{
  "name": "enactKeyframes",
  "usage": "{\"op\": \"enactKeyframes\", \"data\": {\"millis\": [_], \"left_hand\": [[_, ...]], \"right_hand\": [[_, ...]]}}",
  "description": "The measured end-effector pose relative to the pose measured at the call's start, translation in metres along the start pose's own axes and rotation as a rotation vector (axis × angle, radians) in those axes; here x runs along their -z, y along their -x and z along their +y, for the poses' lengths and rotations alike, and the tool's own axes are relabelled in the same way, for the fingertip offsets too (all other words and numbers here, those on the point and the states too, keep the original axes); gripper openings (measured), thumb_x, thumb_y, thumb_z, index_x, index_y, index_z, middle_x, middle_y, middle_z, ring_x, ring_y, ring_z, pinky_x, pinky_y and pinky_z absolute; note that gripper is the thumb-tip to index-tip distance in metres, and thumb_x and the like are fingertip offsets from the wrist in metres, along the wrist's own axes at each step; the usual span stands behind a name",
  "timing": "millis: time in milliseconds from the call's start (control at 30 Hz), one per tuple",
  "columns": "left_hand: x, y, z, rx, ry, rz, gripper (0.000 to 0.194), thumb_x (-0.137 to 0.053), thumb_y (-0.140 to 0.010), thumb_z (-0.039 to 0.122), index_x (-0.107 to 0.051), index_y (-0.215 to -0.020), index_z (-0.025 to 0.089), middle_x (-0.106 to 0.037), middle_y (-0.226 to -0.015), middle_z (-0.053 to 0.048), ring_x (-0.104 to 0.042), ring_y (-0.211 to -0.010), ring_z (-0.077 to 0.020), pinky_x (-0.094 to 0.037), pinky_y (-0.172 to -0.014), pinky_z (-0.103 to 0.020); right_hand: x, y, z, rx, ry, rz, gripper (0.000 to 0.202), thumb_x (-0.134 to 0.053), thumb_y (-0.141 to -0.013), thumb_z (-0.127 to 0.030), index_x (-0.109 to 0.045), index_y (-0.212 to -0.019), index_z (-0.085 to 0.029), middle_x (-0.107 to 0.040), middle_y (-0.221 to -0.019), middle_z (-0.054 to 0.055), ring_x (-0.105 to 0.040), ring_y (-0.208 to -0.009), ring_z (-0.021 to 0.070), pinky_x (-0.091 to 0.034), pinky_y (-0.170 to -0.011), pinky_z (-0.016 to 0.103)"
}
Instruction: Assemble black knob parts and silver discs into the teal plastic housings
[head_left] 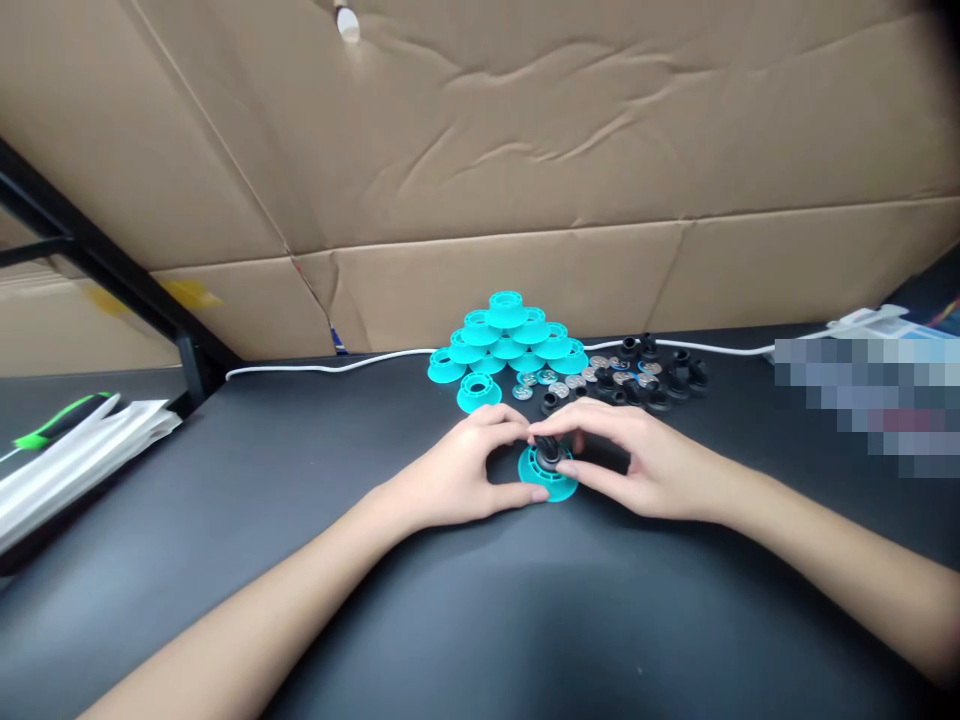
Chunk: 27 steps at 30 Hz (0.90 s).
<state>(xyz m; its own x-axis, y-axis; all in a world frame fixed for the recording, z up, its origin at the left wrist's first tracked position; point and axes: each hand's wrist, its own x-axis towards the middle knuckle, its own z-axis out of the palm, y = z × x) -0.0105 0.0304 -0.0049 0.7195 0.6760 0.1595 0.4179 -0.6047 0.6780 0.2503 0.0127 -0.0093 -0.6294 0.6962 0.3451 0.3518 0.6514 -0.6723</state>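
On the near side of the turquoise pyramid (pixel 508 347), the left hand (pixel 466 468) clasps a turquoise ring (pixel 553 491) while the right hand (pixel 651 460) pinches a black piece (pixel 550 455) in its middle, seemingly a seating step whose next move calls for straight alignment.

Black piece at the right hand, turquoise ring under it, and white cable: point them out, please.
Black piece (pixel 550 452), head view: its body.
Turquoise ring (pixel 562 488), head view: near rim.
White cable (pixel 330 370), head view: left stretch.

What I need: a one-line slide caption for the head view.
Left hand on a turquoise flanged ring, right hand gripping a black stemmed fitting at its center.
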Motion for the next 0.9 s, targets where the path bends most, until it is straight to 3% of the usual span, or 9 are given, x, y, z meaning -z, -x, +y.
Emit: {"op": "enactKeyframes", "data": {"millis": [267,533,733,900], "left_hand": [[0.0,-0.001,-0.001,-0.006,-0.005,-0.002,0.047,-0.087,-0.087,0.038,-0.074,-0.129,0.022,-0.067,-0.123,-0.009,-0.063,-0.117,-0.0259,-0.051,-0.108,-0.039],[0.0,-0.001,0.0,-0.004,0.004,0.008,0.042,-0.087,-0.086,0.037,-0.075,-0.123,0.022,-0.068,-0.123,-0.009,-0.065,-0.116,-0.0252,-0.052,-0.105,-0.037],[0.0,-0.002,0.0,-0.004,0.005,0.011,0.036,-0.088,-0.085,0.036,-0.075,-0.116,0.021,-0.068,-0.123,-0.009,-0.065,-0.115,-0.0253,-0.053,-0.105,-0.038],[-0.001,-0.001,-0.002,-0.018,0.004,0.019,0.041,-0.087,-0.086,0.038,-0.075,-0.121,0.022,-0.069,-0.122,-0.009,-0.065,-0.115,-0.0258,-0.054,-0.105,-0.039]], "right_hand": [[-0.011,-0.003,0.0,-0.04,0.014,0.131,0.031,-0.079,-0.095,-0.035,-0.072,-0.122,-0.023,-0.07,-0.096,0.004,-0.066,-0.084,0.0195,-0.058,-0.08,0.034],[0.001,0.0,0.011,-0.035,-0.166,0.013,0.034,-0.073,-0.1,-0.034,-0.068,-0.133,-0.024,-0.077,-0.11,0.005,-0.074,-0.095,0.0183,-0.061,-0.088,0.033],[-0.001,0.001,0.015,-0.085,-0.234,0.041,0.035,-0.077,-0.097,-0.037,-0.069,-0.128,-0.023,-0.077,-0.109,0.005,-0.074,-0.095,0.019,-0.063,-0.091,0.036],[-0.005,-0.002,0.012,-0.087,-0.217,0.074,0.034,-0.081,-0.093,-0.039,-0.069,-0.121,-0.023,-0.074,-0.106,0.005,-0.071,-0.094,0.0195,-0.062,-0.089,0.036]]}}
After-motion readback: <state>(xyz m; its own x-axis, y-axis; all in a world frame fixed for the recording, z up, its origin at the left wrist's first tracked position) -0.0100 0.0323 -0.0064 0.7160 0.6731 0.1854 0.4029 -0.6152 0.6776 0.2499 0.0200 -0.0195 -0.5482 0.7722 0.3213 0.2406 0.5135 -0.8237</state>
